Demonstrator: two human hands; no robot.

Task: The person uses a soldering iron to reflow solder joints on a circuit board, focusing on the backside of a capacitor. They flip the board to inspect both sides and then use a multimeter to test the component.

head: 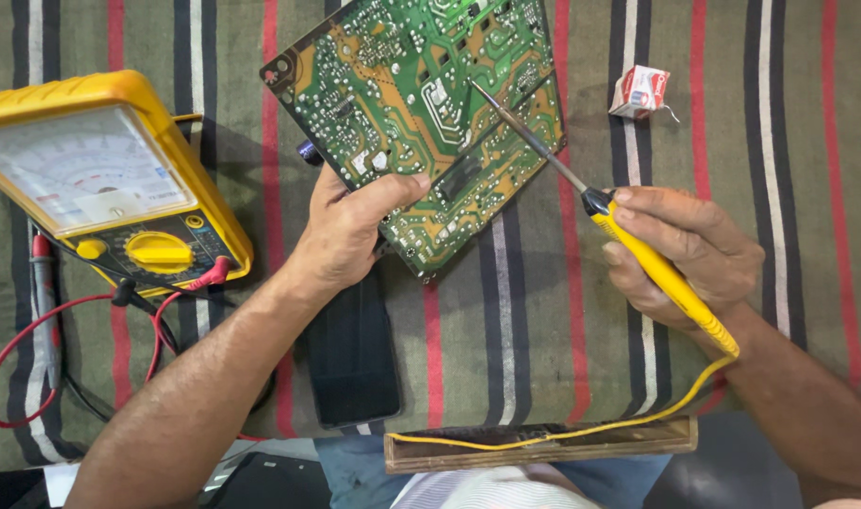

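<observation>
Circuit board (421, 113): green, solder side up, tilted, at the far centre of the striped cloth (807, 188). The rest of the scene, from left to right, is as follows.

At far left lies a yellow analogue multimeter (110, 179), dial face up, with a round yellow selector knob on its near part. Red and black test leads (34, 349) run from its near edge and loop over the cloth toward me.

My left hand (341, 236) comes in from the near left. Its fingers are closed on the near-left edge of the circuit board, thumb lying across the solder side, the other fingers hidden beneath. Just near this hand a dark phone (353, 358) lies flat, screen blank.

My right hand (685, 254) is right of the board. Its fingers are wrapped around the yellow handle of a soldering iron (638, 250), held like a pen. The metal shaft slants to the far left and the tip rests on the right part of the board. The yellow cord (562, 434) leaves the handle's near end and trails left across a wooden block (543, 443) at the near edge.

A small red and white carton (639, 91) sits at the far right, well apart from both hands.
</observation>
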